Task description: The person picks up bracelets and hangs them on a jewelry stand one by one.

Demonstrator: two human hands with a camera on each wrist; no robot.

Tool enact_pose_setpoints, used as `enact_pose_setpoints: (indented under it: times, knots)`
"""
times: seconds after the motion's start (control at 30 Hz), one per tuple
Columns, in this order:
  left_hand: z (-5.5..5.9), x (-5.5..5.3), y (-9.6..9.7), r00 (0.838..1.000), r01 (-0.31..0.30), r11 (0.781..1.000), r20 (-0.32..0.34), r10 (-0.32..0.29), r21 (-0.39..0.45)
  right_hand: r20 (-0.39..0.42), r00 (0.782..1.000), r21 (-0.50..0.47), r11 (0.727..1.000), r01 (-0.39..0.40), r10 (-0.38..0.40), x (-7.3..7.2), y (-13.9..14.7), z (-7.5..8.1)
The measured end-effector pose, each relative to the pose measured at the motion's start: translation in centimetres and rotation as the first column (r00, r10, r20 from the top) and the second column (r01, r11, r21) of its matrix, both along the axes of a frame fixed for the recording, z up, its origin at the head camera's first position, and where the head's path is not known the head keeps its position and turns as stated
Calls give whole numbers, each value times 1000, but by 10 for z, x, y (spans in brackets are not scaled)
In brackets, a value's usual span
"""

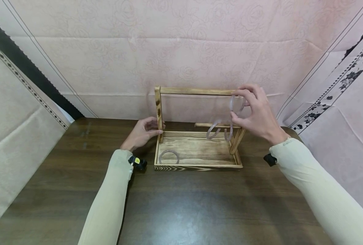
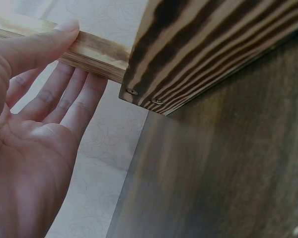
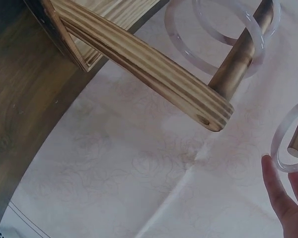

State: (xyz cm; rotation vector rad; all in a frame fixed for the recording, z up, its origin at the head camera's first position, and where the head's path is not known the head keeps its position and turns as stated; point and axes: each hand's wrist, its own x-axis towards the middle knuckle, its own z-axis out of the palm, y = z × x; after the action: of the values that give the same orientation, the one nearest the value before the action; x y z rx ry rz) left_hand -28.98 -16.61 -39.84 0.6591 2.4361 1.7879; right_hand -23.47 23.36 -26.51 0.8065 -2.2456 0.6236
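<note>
A wooden bangle stand (image 1: 198, 167) with a shallow tray base sits on the table. My left hand (image 1: 143, 132) pinches its left post (image 1: 158, 109), the thumb on one face and fingers behind, as the left wrist view (image 2: 39, 124) shows. At the free end of the long upper bar (image 1: 196, 91), my right hand (image 1: 256, 110) holds a translucent pale bangle (image 1: 231, 103) between thumb and fingers. In the right wrist view this bangle (image 3: 277, 144) surrounds the bar's tip. Two similar bangles (image 1: 208, 133) hang on the shorter lower bar (image 1: 201, 125). Another bangle (image 1: 177, 157) lies in the tray's front left.
The brown table (image 1: 181, 204) extends around the stand. A pale rose-patterned cloth (image 1: 181, 61) hangs right behind it, with further cloth (image 1: 346, 112) along the sides. The right post (image 1: 237, 141) carries the lower bar near my right hand.
</note>
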Motion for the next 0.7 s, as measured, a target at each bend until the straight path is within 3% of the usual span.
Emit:
enact_pose_setpoints:
  times: [0.5,0.7]
  knots:
    - [-1,-1,-1,1000,0,1000,7,1,-16,29,1000,1,1000,7,-7,-4,-6,1]
    - [0,0,-1,1000,5,1000,4,-5,-8,0,1000,-2,1000,-7,7,-7,-8,2]
